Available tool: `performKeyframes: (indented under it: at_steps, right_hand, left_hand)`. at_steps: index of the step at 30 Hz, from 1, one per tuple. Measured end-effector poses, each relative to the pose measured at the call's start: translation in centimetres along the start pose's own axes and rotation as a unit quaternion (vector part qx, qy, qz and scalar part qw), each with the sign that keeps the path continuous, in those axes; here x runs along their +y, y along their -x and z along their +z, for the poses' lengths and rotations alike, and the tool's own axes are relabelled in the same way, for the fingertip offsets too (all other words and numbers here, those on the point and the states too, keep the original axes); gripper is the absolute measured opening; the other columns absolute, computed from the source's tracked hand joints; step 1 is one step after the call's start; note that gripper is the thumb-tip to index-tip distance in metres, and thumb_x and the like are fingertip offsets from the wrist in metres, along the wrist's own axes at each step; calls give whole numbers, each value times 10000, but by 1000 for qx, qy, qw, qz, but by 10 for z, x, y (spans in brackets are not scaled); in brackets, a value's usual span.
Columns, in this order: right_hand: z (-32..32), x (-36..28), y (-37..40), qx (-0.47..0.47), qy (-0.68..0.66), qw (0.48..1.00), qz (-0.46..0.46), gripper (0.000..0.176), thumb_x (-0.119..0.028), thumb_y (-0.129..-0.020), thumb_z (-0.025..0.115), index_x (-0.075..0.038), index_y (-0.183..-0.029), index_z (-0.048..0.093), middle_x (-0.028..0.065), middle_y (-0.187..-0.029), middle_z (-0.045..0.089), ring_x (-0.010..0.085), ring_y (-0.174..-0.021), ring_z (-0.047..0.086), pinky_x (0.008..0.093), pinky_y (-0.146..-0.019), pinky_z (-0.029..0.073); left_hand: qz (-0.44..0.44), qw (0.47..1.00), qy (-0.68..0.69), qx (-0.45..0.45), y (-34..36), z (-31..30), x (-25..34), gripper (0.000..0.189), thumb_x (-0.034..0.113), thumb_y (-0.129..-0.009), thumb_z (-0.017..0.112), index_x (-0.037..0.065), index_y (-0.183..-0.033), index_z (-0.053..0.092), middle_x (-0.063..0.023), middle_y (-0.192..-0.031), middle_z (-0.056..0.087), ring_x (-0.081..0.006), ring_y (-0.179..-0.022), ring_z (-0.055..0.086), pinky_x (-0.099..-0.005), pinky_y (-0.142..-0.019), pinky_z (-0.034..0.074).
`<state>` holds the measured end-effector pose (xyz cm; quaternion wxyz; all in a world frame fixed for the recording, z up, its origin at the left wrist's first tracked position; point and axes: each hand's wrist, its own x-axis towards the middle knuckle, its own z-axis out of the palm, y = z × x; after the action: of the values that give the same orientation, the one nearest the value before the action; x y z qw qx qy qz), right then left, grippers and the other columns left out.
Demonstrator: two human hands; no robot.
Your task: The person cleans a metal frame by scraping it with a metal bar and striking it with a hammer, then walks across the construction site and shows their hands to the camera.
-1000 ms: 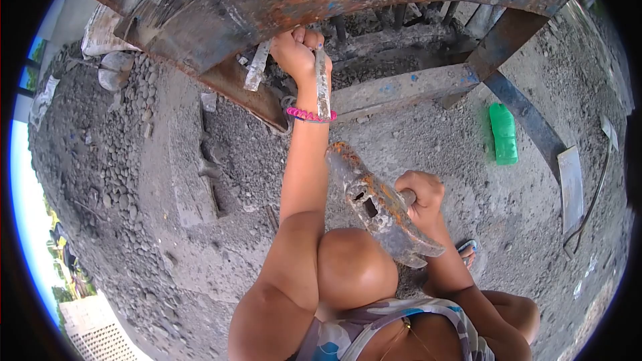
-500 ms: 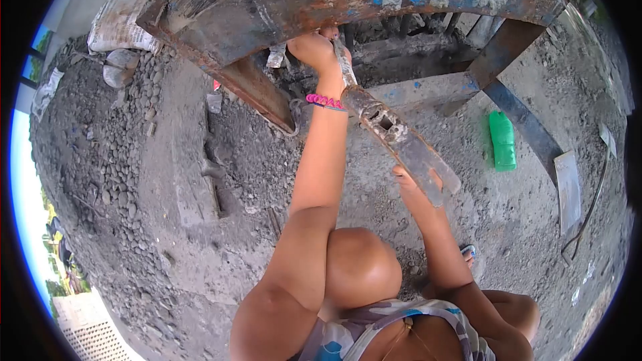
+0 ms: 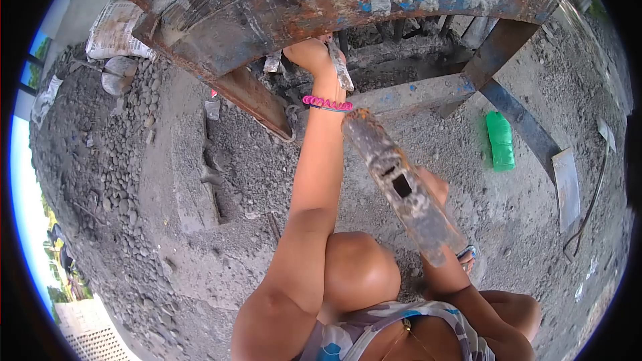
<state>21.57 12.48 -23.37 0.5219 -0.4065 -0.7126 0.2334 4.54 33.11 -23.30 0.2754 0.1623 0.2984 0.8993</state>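
Note:
My left hand (image 3: 309,55), below a pink coiled bracelet, reaches under the edge of a rusty, paint-chipped metal frame (image 3: 267,23). It is closed around a narrow, worn metal strip (image 3: 342,70), whose near end sticks out beside the wrist; most of the fingers are hidden. Lower right, my right hand (image 3: 433,184) grips a heavy flat metal bar (image 3: 381,154) with a square hole through it. The bar covers most of that hand. Its far end lies near the bracelet in view, apart from the strip.
Below the frame's curved top are a crossbar (image 3: 414,93) and rusty legs (image 3: 257,100). A green plastic bottle (image 3: 500,142) lies on the gritty ground to the right, near a curved metal strip (image 3: 521,124). At left are gravel (image 3: 117,194) and a dirty sack (image 3: 119,30).
My right hand and the flat bar have moved down toward me, and the bar's far end has come away from the strip. My left hand stays almost in place.

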Motion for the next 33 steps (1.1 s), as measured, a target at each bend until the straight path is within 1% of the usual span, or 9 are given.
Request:
performKeyframes:
  at_steps: [1,4,8,14,19,22,25,28,33]
  right_hand:
    - [-1,5,4,-12,-33,999,-4,237,-213,-695,641,-17,-666,512,111,-519,494,212,-430,502,272,-414,382]
    - [11,12,-8,-23,-94,992,79,287,-275,-697,638,-17,-672,516,109,-515,494,222,-447,523,275,-421,391]
    - [15,19,5,-12,-55,995,82,216,-202,-704,616,-4,-696,529,117,-553,507,231,-491,550,277,-454,409]
    - [-1,23,31,-42,-48,997,50,187,-201,-722,581,-23,-726,521,82,-616,494,173,-516,495,254,-461,393]
    - [-3,18,29,28,-309,941,138,345,-351,-845,447,-33,-711,448,45,-610,448,87,-499,414,213,-425,325]
    - [-7,3,13,41,-287,947,140,389,-377,-856,414,-35,-671,428,24,-533,415,65,-415,358,196,-386,292]
    - [-11,14,22,29,-367,910,193,249,-287,-843,488,-54,-766,445,-34,-680,414,31,-580,355,175,-505,300]
    - [-7,14,16,71,-292,937,177,391,-365,-857,413,-31,-653,426,14,-519,404,64,-423,368,201,-384,290]
    - [-9,22,20,59,-241,956,157,428,-388,-843,429,-29,-609,424,16,-509,406,68,-422,370,205,-385,286]
  left_hand:
    - [-55,994,85,45,9,12,17,249,226,-868,374,136,-645,310,15,-540,225,-147,-406,244,-315,-437,251]
    - [-50,970,224,-75,-38,-32,-37,237,233,-867,375,131,-658,332,17,-537,270,-142,-406,259,-307,-432,263]
    - [-29,997,71,30,-4,8,-6,236,231,-854,398,123,-653,338,23,-524,308,-125,-394,266,-294,-407,256]
    - [-69,995,46,-47,31,-2,43,282,259,-834,468,125,-641,312,30,-494,270,-81,-373,209,-270,-389,215]
    - [-43,996,33,-77,41,8,59,306,251,-837,467,120,-617,299,29,-485,251,-73,-375,170,-259,-392,196]
    - [-39,995,38,-84,37,6,58,326,227,-843,450,117,-586,284,25,-476,243,-76,-377,164,-253,-391,186]
    - [-43,995,53,-67,31,0,48,304,211,-843,442,120,-598,287,24,-474,238,-78,-380,156,-255,-392,192]
    - [-58,994,62,-62,27,-7,42,276,197,-842,439,120,-618,297,25,-476,236,-80,-381,155,-258,-393,202]
    - [-55,993,76,-65,25,-9,39,242,179,-832,442,120,-638,310,26,-484,246,-83,-384,160,-262,-396,210]
